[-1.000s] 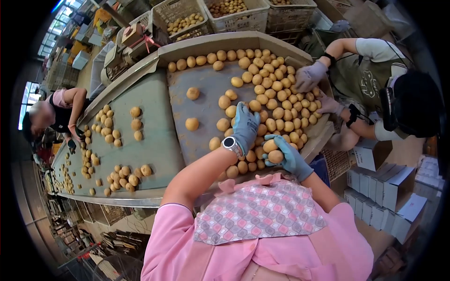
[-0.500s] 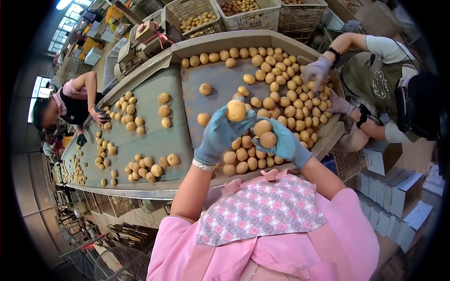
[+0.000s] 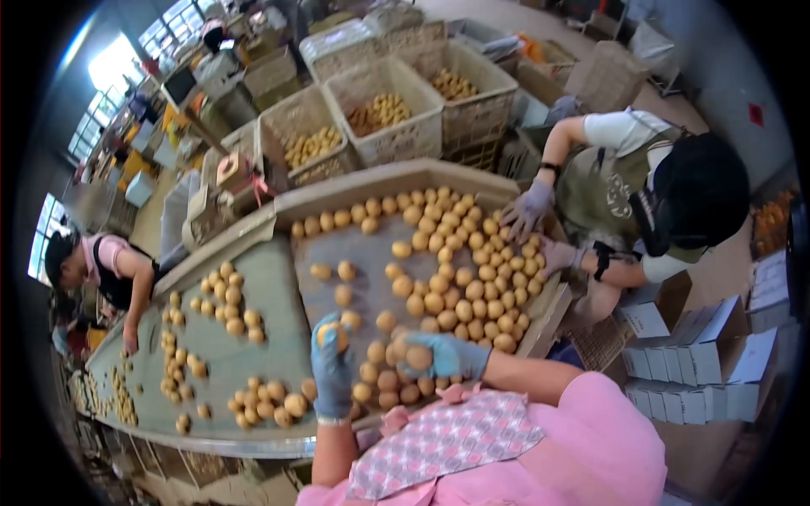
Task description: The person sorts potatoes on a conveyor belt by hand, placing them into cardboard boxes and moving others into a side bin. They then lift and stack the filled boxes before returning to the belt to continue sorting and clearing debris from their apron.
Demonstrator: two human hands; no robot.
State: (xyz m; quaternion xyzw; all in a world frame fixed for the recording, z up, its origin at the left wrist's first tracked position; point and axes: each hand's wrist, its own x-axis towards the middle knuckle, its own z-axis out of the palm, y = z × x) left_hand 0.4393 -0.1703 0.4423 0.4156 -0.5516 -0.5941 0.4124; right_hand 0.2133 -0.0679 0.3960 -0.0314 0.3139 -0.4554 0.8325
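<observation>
My left hand (image 3: 332,379), in a blue glove, is raised over the boundary between the grey tabletop and the green belt. Its fingers are wrapped round one round tan fruit (image 3: 332,336). My right hand (image 3: 456,355), also in a blue glove, is closed on round tan fruits (image 3: 418,356) above the near side of the sorting table; motion blurs them. Loose tan fruits (image 3: 474,290) crowd the table's right part and lie under and around my right hand. A few single fruits (image 3: 342,295) lie just beyond my left hand.
Across the table at right, a co-worker's gloved hands (image 3: 530,211) touch the fruits. Another person (image 3: 118,266) reaches over the green belt (image 3: 253,337), which carries several clusters. Crates (image 3: 384,110) of fruit stand behind the raised table edge (image 3: 396,173). White boxes (image 3: 683,358) are stacked at right.
The view has tilted up. My hands have moved apart, the left one toward the belt with its fruit, the right one lower over the pile. The far-left person's arm now reaches down to the belt.
</observation>
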